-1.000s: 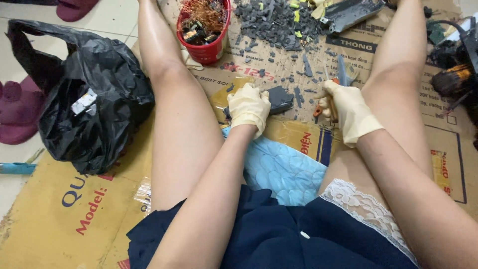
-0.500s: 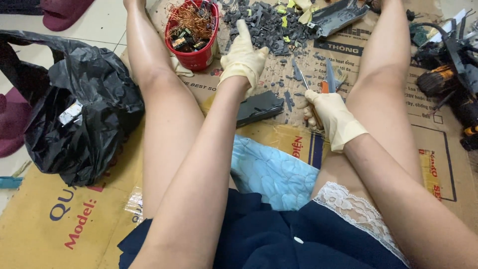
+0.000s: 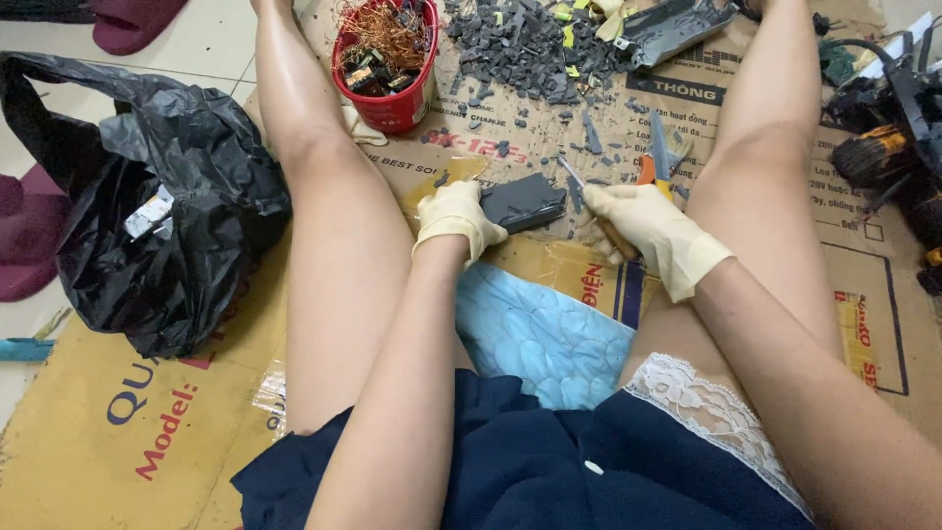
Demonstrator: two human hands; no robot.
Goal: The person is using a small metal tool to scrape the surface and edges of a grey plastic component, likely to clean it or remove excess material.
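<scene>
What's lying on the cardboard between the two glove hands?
In the head view, a flat dark grey plastic piece lies between the left hand and the right hand; the left hand touches its edge.

Both hands wear thin, matt cream rubber gloves, the left hand [image 3: 457, 220] on a dark matt plastic casing [image 3: 524, 202] and the right hand [image 3: 651, 234] on metal-bladed cutters [image 3: 655, 157], over rough brown printed cardboard [image 3: 118, 432] beside a crinkled glossy black plastic bag [image 3: 157, 226] and a smooth red plastic tub [image 3: 392, 106] of copper wire
</scene>
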